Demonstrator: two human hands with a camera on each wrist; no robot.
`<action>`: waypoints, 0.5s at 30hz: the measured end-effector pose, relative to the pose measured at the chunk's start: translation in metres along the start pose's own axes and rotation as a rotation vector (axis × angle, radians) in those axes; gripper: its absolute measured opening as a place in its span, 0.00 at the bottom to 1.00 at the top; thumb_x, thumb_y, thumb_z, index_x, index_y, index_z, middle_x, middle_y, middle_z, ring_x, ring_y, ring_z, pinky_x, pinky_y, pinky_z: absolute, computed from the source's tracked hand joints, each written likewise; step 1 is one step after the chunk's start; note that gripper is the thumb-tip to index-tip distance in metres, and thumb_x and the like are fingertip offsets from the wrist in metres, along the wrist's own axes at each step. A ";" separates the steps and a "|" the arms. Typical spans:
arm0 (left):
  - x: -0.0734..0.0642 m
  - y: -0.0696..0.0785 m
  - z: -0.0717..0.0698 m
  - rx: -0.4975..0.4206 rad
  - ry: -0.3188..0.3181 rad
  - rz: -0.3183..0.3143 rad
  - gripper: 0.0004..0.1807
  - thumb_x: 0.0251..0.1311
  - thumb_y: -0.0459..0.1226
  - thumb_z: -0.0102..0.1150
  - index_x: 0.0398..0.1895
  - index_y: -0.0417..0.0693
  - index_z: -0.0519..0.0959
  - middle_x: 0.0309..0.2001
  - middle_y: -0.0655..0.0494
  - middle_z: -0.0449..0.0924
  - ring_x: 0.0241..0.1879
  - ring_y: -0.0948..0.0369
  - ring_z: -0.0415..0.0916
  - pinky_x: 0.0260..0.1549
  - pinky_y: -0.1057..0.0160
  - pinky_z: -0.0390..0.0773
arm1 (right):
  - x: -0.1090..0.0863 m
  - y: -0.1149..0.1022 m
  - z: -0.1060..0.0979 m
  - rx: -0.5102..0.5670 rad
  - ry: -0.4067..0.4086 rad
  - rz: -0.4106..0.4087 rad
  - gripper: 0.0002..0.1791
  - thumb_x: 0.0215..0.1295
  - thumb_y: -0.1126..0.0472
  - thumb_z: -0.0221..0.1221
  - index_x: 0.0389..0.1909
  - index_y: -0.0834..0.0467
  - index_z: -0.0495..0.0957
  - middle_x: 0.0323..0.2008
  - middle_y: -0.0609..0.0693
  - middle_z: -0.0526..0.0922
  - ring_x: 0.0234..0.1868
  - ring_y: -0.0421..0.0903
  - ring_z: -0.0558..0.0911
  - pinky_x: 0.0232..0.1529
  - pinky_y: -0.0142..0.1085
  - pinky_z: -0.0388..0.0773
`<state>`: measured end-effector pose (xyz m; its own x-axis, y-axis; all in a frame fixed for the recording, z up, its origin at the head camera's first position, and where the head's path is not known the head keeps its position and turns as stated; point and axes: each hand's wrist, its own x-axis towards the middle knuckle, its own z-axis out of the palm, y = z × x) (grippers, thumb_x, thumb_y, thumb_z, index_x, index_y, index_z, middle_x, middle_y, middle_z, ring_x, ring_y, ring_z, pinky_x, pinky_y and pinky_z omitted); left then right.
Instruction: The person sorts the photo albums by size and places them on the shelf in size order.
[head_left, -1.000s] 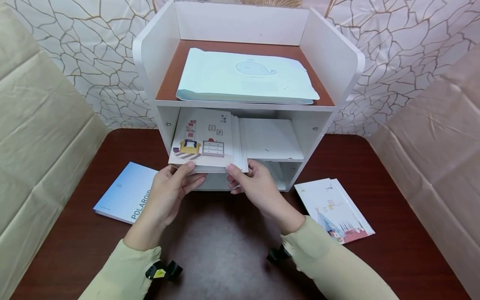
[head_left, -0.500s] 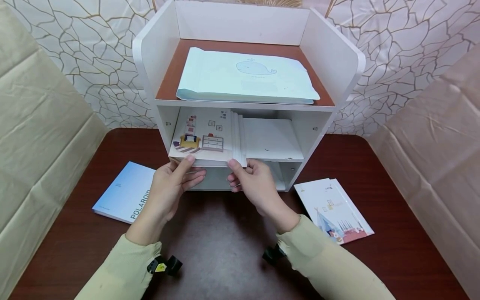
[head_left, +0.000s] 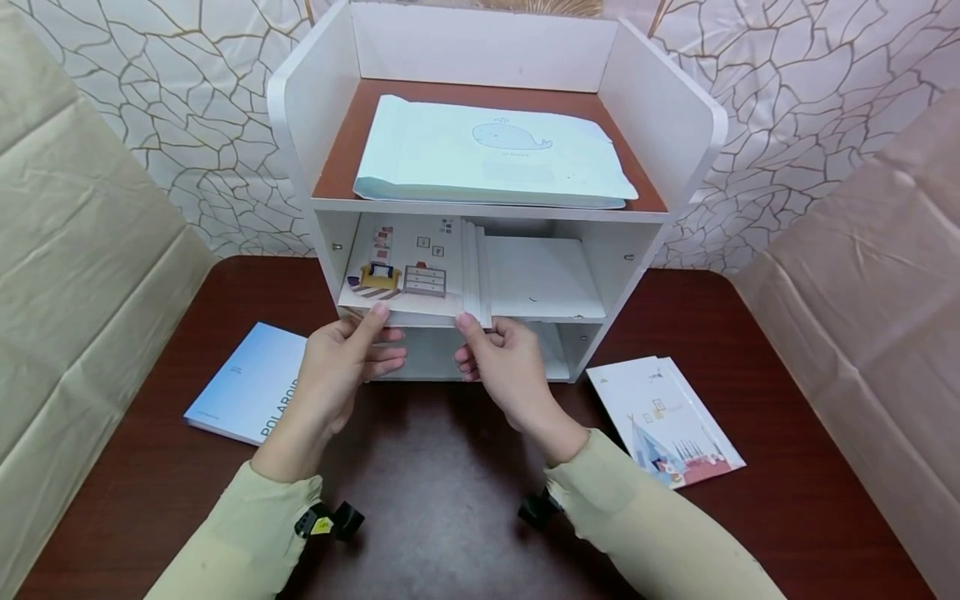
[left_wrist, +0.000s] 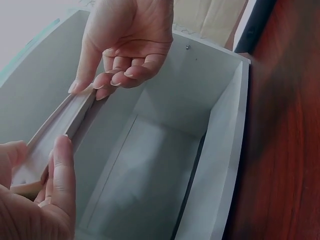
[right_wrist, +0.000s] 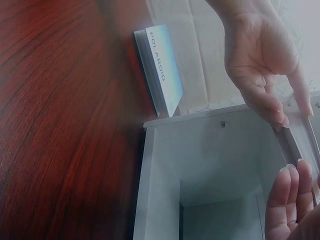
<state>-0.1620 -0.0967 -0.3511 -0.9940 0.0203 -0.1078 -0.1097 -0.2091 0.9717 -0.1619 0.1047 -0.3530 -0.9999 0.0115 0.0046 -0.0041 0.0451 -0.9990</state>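
A stack of white envelopes [head_left: 408, 250], printed with a yellow armchair and a chest of drawers, lies at the left of the cabinet's middle shelf [head_left: 543, 275]. My left hand [head_left: 333, 367] pinches its front left corner, thumb on top and fingers below. At the front right corner, my right hand [head_left: 513, 367] pinches it the same way. In the left wrist view the front end of the envelopes [left_wrist: 55, 135] shows thin and layered between both hands. The back of the stack is hidden under the upper board.
On the brown top board of the white cabinet [head_left: 686, 125] lies a pale whale-print mailer [head_left: 487, 158]. A blue POLAROID book [head_left: 247, 379] lies on the table at left. Another printed envelope [head_left: 663, 421] rests at right. Below the middle shelf is a lower compartment [head_left: 431, 358].
Both hands have moved forward a little, and the envelope stack has slid deeper onto the middle shelf. The book and the envelope on the table have stayed put.
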 end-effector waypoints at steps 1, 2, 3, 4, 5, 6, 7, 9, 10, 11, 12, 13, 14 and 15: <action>0.000 0.000 -0.001 0.007 0.003 -0.006 0.35 0.60 0.56 0.59 0.53 0.33 0.72 0.38 0.47 0.83 0.35 0.53 0.85 0.37 0.57 0.82 | 0.000 0.000 0.001 0.000 0.000 -0.001 0.27 0.63 0.43 0.61 0.38 0.67 0.76 0.22 0.58 0.83 0.27 0.61 0.82 0.27 0.39 0.82; 0.000 0.001 -0.001 0.011 0.006 -0.011 0.35 0.60 0.57 0.59 0.53 0.33 0.72 0.38 0.47 0.82 0.34 0.54 0.85 0.37 0.57 0.82 | 0.000 0.001 0.001 0.002 -0.001 -0.004 0.27 0.64 0.43 0.61 0.38 0.67 0.76 0.22 0.58 0.83 0.27 0.60 0.83 0.27 0.39 0.82; 0.000 0.001 -0.001 0.014 0.007 -0.017 0.35 0.60 0.57 0.59 0.53 0.33 0.72 0.38 0.47 0.82 0.34 0.55 0.85 0.37 0.57 0.82 | 0.000 0.001 0.001 0.002 -0.004 -0.005 0.26 0.64 0.43 0.61 0.38 0.67 0.76 0.22 0.58 0.83 0.26 0.58 0.83 0.27 0.40 0.82; -0.001 0.001 -0.002 0.018 0.006 -0.019 0.35 0.60 0.57 0.59 0.53 0.33 0.71 0.39 0.47 0.82 0.33 0.56 0.85 0.37 0.57 0.82 | 0.000 0.001 0.001 0.003 -0.010 -0.004 0.27 0.64 0.43 0.61 0.38 0.67 0.76 0.23 0.58 0.83 0.26 0.58 0.83 0.28 0.40 0.82; -0.001 0.000 -0.002 0.023 0.002 -0.019 0.35 0.60 0.57 0.58 0.53 0.34 0.71 0.40 0.46 0.82 0.34 0.55 0.85 0.37 0.57 0.82 | 0.000 0.001 0.001 0.003 -0.017 -0.004 0.26 0.64 0.43 0.61 0.38 0.67 0.75 0.23 0.59 0.83 0.26 0.58 0.83 0.28 0.40 0.82; -0.002 -0.001 -0.002 0.032 -0.003 -0.016 0.35 0.60 0.57 0.58 0.53 0.34 0.71 0.41 0.45 0.81 0.35 0.55 0.85 0.37 0.56 0.82 | 0.000 0.002 0.000 0.002 -0.025 -0.006 0.26 0.64 0.43 0.61 0.37 0.66 0.75 0.24 0.60 0.83 0.27 0.59 0.83 0.28 0.41 0.83; -0.002 -0.002 -0.002 0.045 -0.011 -0.009 0.34 0.61 0.57 0.58 0.54 0.35 0.70 0.43 0.44 0.81 0.36 0.54 0.85 0.37 0.56 0.82 | 0.000 0.002 -0.001 -0.004 -0.034 -0.011 0.26 0.64 0.43 0.61 0.38 0.66 0.75 0.25 0.60 0.83 0.28 0.60 0.83 0.29 0.41 0.83; -0.004 -0.004 -0.001 0.083 -0.036 0.008 0.34 0.62 0.56 0.58 0.55 0.37 0.69 0.46 0.43 0.80 0.40 0.51 0.84 0.39 0.56 0.82 | -0.001 0.004 -0.005 -0.020 -0.051 -0.031 0.24 0.64 0.44 0.61 0.38 0.64 0.75 0.27 0.62 0.83 0.30 0.63 0.82 0.30 0.42 0.83; -0.006 -0.006 0.000 0.102 -0.052 0.019 0.33 0.62 0.56 0.58 0.56 0.37 0.68 0.48 0.42 0.79 0.43 0.50 0.83 0.40 0.56 0.82 | -0.001 0.005 -0.008 -0.035 -0.059 -0.046 0.23 0.65 0.45 0.61 0.38 0.64 0.74 0.27 0.62 0.83 0.31 0.64 0.82 0.30 0.42 0.83; -0.007 -0.008 0.002 0.124 -0.066 0.031 0.33 0.63 0.55 0.59 0.57 0.38 0.67 0.50 0.42 0.78 0.45 0.50 0.82 0.41 0.56 0.82 | -0.002 0.007 -0.012 -0.058 -0.067 -0.063 0.22 0.64 0.45 0.61 0.38 0.63 0.75 0.28 0.62 0.83 0.31 0.64 0.82 0.30 0.42 0.83; -0.008 -0.010 0.004 0.141 -0.077 0.043 0.33 0.63 0.53 0.59 0.58 0.37 0.67 0.51 0.41 0.77 0.46 0.49 0.81 0.41 0.56 0.82 | -0.002 0.008 -0.016 -0.085 -0.075 -0.079 0.22 0.64 0.45 0.62 0.39 0.62 0.75 0.29 0.62 0.83 0.32 0.63 0.82 0.30 0.43 0.83; -0.010 -0.012 0.006 0.154 -0.088 0.055 0.32 0.63 0.52 0.60 0.59 0.37 0.66 0.51 0.41 0.77 0.47 0.48 0.80 0.42 0.56 0.81 | -0.003 0.010 -0.021 -0.117 -0.084 -0.098 0.21 0.64 0.45 0.62 0.39 0.61 0.75 0.30 0.62 0.83 0.32 0.62 0.83 0.31 0.43 0.83; -0.011 -0.015 0.009 0.166 -0.098 0.066 0.31 0.63 0.50 0.61 0.59 0.38 0.66 0.52 0.41 0.76 0.48 0.48 0.80 0.43 0.56 0.81 | -0.004 0.012 -0.027 -0.148 -0.092 -0.114 0.21 0.64 0.45 0.62 0.39 0.61 0.76 0.31 0.62 0.83 0.31 0.61 0.83 0.31 0.43 0.83; -0.013 -0.018 0.011 0.179 -0.107 0.075 0.31 0.62 0.49 0.62 0.59 0.37 0.66 0.52 0.42 0.75 0.48 0.48 0.79 0.43 0.56 0.81 | -0.005 0.015 -0.033 -0.185 -0.096 -0.129 0.21 0.63 0.45 0.62 0.40 0.60 0.76 0.32 0.61 0.83 0.31 0.59 0.83 0.31 0.43 0.83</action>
<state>-0.1474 -0.0821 -0.3651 -0.9929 0.1172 -0.0204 -0.0250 -0.0376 0.9990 -0.1566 0.1381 -0.3662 -0.9879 -0.1004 0.1182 -0.1381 0.2228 -0.9650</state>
